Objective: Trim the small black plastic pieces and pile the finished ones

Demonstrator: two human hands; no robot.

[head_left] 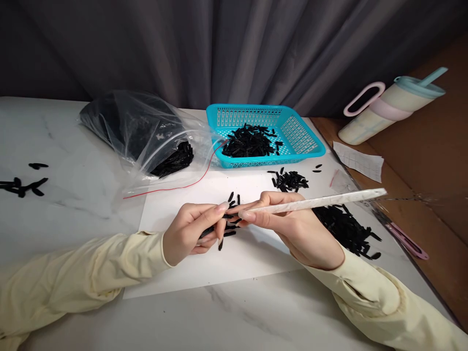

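Note:
My left hand (192,229) is closed around small black slivers, with one pinched between thumb and fingertips. My right hand (292,219) grips a long, flat, whitish stick (325,199), which has a small hole at its far end and slants up to the right. The stick's near tip is hidden by the fingers, beside the left fingertips. Under the hands, several loose black slivers (229,234) lie on a white sheet (252,265). Just right of my right hand spreads a larger heap of black slivers (345,229), and beyond it a smaller heap (291,181).
A blue basket (270,161) holds more slivers at the back. Left of it lies a clear zip bag (146,122) of them. A tumbler (387,109), a paper slip (360,160) and a pink-handled tool (407,241) are at right. Stray slivers (24,186) lie far left.

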